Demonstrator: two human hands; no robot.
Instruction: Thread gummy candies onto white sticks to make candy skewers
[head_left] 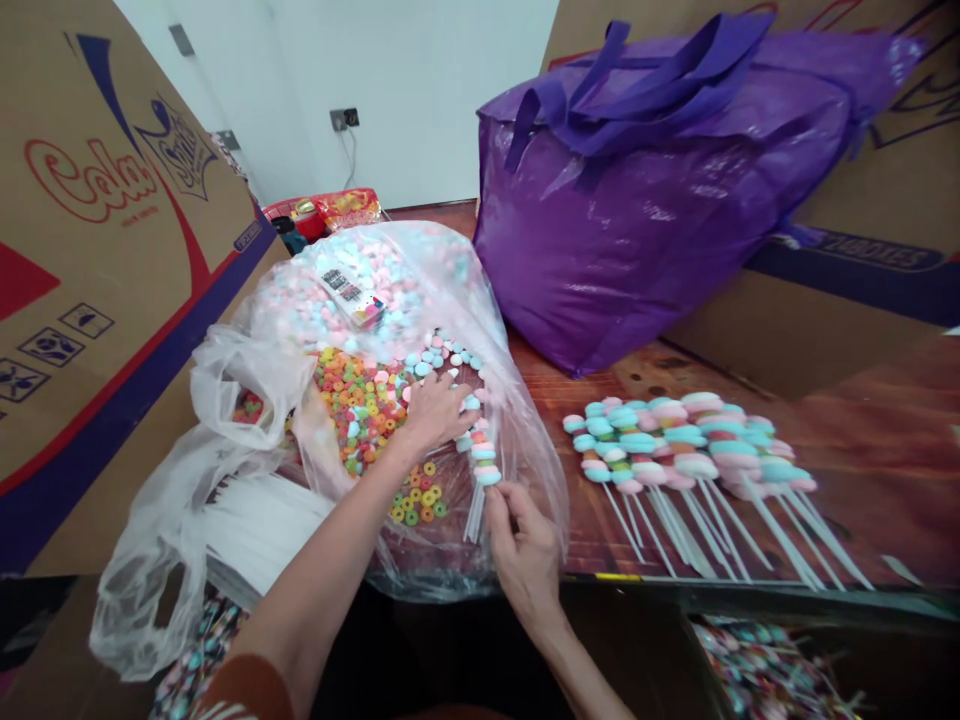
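Observation:
My right hand (523, 540) pinches the lower end of a candy skewer (485, 455), threaded with pink and blue marshmallows and coloured gummy rings. Above its top, my left hand (439, 410) has its fingertips closed around a light blue marshmallow (471, 402). Beneath the left hand lie loose gummy rings (360, 400) in orange, yellow and green. Loose marshmallows (442, 352) are scattered just beyond the fingers. Several white sticks (474, 515) rest on the clear plastic beside the right hand.
Finished-looking skewers (686, 440) lie in a row at the right. A large clear bag of marshmallows (420, 270) stands behind my hands. White sticks (259, 525) fill a plastic bag at the left. A purple bag (630, 220) and cardboard boxes (97, 260) flank the table (885, 440).

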